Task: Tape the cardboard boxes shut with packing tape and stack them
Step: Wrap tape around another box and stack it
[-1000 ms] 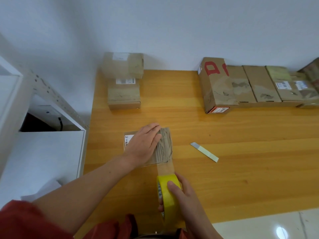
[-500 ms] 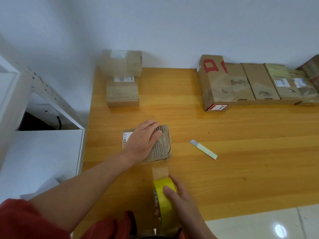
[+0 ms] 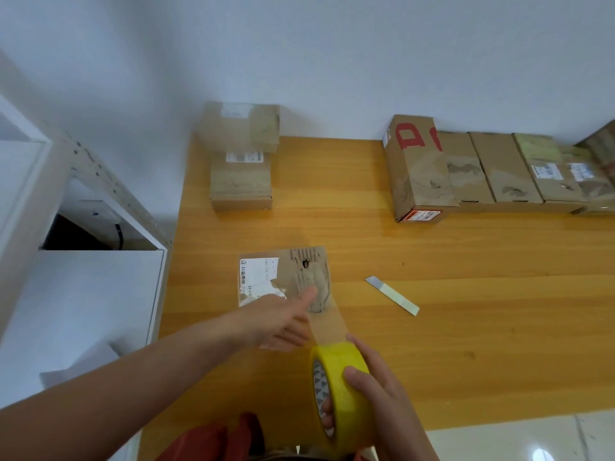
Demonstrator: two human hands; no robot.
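The small box point(image 3: 283, 277) lies flat on the wooden table point(image 3: 466, 327), near the table's left edge & well apart from the other cartons. It has a torn white label on the left of its top & ripped, ridged cardboard on the right. The left hand point(image 3: 276, 324) reaches in from the near left w/ its index finger point(image 3: 309, 294) out straight, tip pressing on the box top close to the near right corner, just where the tape strip point(image 3: 327, 324) meets it. Its other fingers look loosely folded under & grip nothing. The strip is clear and brownish, and runs taut from the box's near edge back to the tape roll point(image 3: 339, 394). The yellow roll is held on edge above the table's near side by the right hand point(image 3: 376, 387): thumb curled over the outer face, fingertips hooked through the core, so a firm grip. A slim blade point(image 3: 391, 295) w/ a pale green half lies flat & diagonal on the table to the right of the small box, not touching it. At the back left, against the wall, is a two-box stack point(image 3: 241, 154), its upper carton blurred. At the back right a row of boxes point(image 3: 482, 171) lines the wall, the leftmost taller w/ red lettering, the rest lower & touching side by side. A white shelf unit point(image 3: 76, 294) stands beside the table on the left. A red garment point(image 3: 213, 440) shows at the bottom edge.
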